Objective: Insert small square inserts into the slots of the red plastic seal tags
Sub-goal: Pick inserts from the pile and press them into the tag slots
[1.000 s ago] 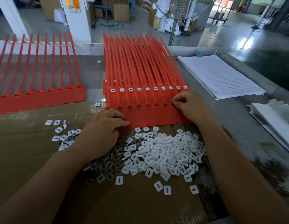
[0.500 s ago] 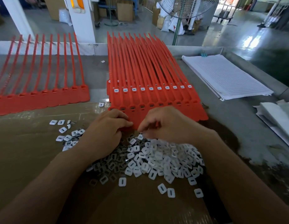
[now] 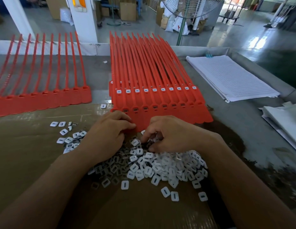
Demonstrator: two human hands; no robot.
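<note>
View from a head-worn camera, looking down at a grey worktable with a brown cardboard sheet on its near side.

A stack of red seal tags lies in the middle, long tails pointing away. A far row of slots holds white inserts. The nearer row, just above the hands, looks dark, with no white showing. A second strip of red tags lies to the left, and a stack of lined paper to the right.

A pile of small white square inserts sits on the cardboard, touching the tags' near edge. A few strays lie to the left and in front.

The left hand pinches the near edge of the front tags between thumb and forefinger. The right hand has its fingers curled down into the top of the pile, white pieces showing beneath them. Whether it actually has one pinched cannot be told.

Likely step: picking up the next insert.

Risks from here:
- two nested pieces may come up together, because the pile is dense
- an insert turned or flipped the wrong way would probably jam in its slot
- greyer pieces on the pile's left side — perhaps only shadow — could be mistaken for the white ones
- pressing hard could shift the stack if the left hand's pinch loosens
- raking fingers could scatter pieces off the cardboard
</note>
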